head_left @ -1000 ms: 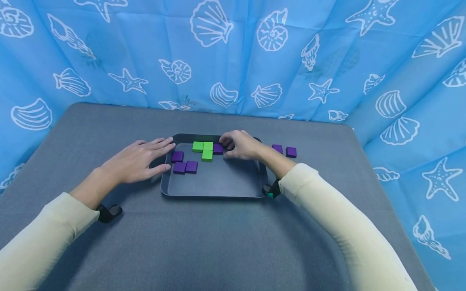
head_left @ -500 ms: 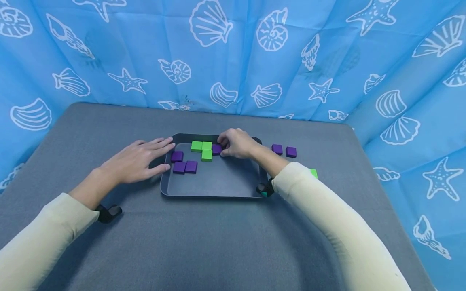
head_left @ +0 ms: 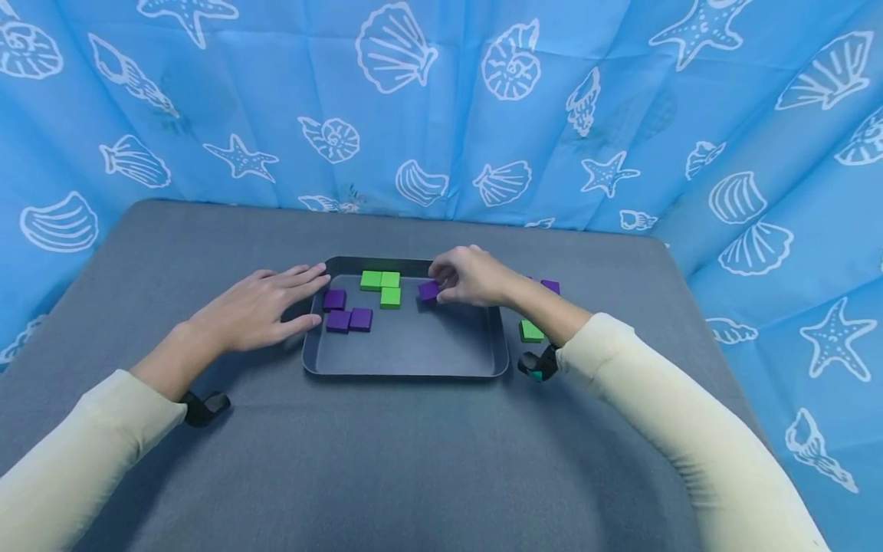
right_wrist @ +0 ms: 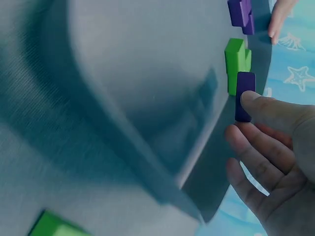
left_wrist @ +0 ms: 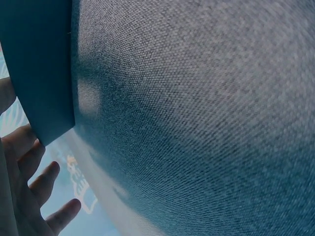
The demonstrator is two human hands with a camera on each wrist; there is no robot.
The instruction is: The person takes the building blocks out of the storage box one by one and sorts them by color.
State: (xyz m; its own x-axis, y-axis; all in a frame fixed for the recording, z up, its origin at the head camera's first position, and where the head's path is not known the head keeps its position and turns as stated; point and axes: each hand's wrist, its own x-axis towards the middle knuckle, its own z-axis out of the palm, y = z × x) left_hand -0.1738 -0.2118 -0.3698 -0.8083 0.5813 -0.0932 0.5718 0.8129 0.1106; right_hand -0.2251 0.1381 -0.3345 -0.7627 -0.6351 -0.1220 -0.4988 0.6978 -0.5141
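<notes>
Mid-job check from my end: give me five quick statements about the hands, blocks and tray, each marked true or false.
1. The right hand pinches a purple block. True.
2. The left hand grips a green block. False: it holds no block; its fingers are at the left side of the tray.
3. Three green blocks lie inside the tray. True.
4. Every purple block is in the tray. False: another purple block shows right of it.
5. A fourth green block lies outside the tray. True.

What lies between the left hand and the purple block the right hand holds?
In the head view, three purple blocks and three green blocks lie in the tray, with bare tray floor between the green ones and the held block.
</notes>
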